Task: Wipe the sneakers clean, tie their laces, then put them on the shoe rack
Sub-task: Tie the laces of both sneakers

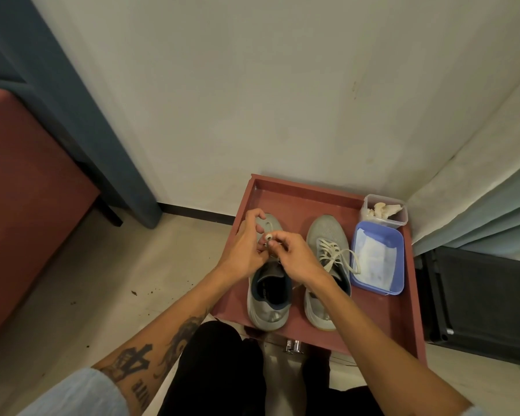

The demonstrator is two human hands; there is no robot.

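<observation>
Surroundings: white wall behind, blue-grey door frame at left, red-brown furniture further left, pale curtain at right with a black unit under it. Floor has dark crumbs on it. Person's black trousers fill bottom centre. A small metal fitting sits just below the near edge of the red tray.

Both sneakers lie on the tray, side by side, toes to the wall. The left hand and right hand meet over the left sneaker and hide its tongue and eyelets. The right forearm crosses the heel side of the right sneaker.

Left hand: fingers curled, pinching the lace of the left sneaker. Right hand: thumb and fingers pinching the same lace, a small white loop showing at the fingertips. The hands touch each other there. Right sneaker laces are loose, one loop drooping toward the blue tub.

Containers on the tray, right side: blue tub, no lid, folded white cloth inside, just beside the right sneaker. Behind it, in the far corner, clear tub, no lid, holding crumpled white tissue. The two tubs touch or nearly touch, can't tell which.
</observation>
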